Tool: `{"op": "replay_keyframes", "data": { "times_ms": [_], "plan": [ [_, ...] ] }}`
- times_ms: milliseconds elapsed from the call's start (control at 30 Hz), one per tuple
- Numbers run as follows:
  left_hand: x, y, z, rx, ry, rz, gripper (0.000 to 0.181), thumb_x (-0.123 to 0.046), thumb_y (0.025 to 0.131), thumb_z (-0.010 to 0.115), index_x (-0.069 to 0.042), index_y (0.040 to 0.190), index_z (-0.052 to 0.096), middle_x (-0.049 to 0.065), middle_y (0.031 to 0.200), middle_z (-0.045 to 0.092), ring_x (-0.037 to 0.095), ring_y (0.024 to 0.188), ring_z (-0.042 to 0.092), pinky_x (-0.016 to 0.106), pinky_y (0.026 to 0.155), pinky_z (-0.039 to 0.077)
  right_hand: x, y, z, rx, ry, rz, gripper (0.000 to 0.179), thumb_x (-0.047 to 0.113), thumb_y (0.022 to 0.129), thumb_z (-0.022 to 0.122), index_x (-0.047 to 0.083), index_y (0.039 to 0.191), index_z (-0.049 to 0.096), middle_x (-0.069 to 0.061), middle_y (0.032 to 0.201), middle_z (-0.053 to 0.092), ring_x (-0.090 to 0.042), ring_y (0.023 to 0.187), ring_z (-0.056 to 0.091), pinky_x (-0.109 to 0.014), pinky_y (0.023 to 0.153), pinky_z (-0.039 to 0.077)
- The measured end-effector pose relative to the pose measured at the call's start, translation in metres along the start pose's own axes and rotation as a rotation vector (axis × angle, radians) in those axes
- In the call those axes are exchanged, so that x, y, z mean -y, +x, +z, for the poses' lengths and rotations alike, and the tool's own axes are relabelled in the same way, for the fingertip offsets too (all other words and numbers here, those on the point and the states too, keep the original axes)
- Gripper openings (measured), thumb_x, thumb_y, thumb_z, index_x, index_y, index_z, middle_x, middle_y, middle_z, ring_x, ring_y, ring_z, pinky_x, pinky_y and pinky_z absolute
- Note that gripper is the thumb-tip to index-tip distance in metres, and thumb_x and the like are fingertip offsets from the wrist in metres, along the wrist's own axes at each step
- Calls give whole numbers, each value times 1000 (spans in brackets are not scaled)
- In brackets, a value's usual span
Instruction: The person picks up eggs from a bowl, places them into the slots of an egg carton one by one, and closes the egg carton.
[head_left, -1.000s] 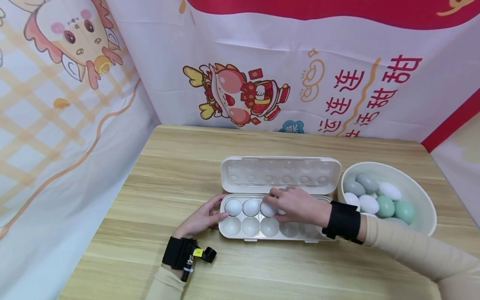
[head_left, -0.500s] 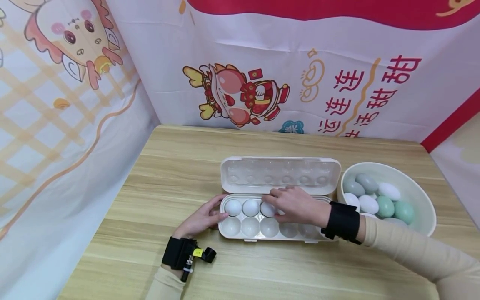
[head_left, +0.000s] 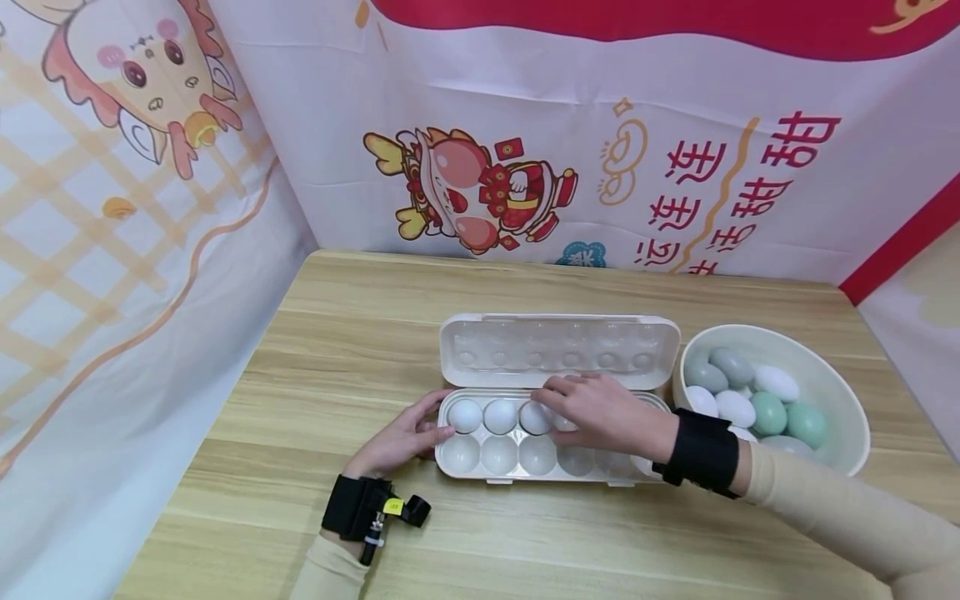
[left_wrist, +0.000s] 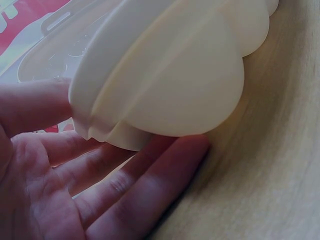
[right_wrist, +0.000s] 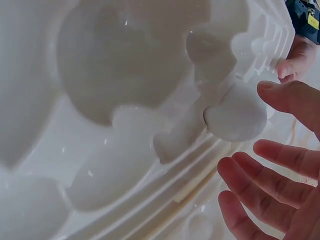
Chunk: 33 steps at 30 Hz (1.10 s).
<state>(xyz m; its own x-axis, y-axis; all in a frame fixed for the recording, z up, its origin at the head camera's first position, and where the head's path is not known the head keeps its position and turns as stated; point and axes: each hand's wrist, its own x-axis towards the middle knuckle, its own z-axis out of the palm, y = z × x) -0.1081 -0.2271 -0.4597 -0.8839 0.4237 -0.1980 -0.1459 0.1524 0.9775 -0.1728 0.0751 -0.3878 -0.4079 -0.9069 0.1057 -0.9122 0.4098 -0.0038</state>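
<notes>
Three smooth white eggs line the far row of a long white plastic carton, parallel to the table's far edge; left hand clasps its left end, right hand, fingers parted, is nearest the rightmost egg.

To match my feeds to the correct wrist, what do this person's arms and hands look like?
Beige fabric sleeves and wide black wristbands on both sides; the left wristband carries a small black device with a yellow label. The left hand and right hand wear no gloves.
</notes>
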Motion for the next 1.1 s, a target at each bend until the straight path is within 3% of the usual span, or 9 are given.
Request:
{"op": "replay_keyframes", "data": {
  "times_ms": [300,500,767,1100],
  "plan": [
    [-1,0,-1,-7,-23,-19,60,-17,91,57,-11,142,26,27,128,46,27,98,60,34,73,54,-4,-11,-12,-46,43,22,52,38,72,75,12,114,59,-4,101,63,-19,87,62,-38,66,53],
    [1,1,-1,-1,-26,-13,60,-18,91,57,-10,142,26,28,129,45,28,99,59,35,73,54,-7,-15,-17,-35,44,48,50,38,72,75,12,112,60,-6,101,64,-19,86,61,-38,66,54],
    [1,2,0,-4,-25,-20,59,-17,91,56,-10,142,26,28,128,46,27,97,60,34,72,54,-14,-25,-24,-21,-2,76,50,41,70,76,14,109,61,-6,100,65,-24,91,60,-50,84,47],
    [1,3,-3,9,-39,-14,58,-15,92,55,-10,142,26,29,127,46,27,96,61,34,71,54,-24,-38,-33,-28,-48,127,50,39,67,78,12,107,63,-7,100,65,-24,91,61,-48,78,50]
  ]
}}
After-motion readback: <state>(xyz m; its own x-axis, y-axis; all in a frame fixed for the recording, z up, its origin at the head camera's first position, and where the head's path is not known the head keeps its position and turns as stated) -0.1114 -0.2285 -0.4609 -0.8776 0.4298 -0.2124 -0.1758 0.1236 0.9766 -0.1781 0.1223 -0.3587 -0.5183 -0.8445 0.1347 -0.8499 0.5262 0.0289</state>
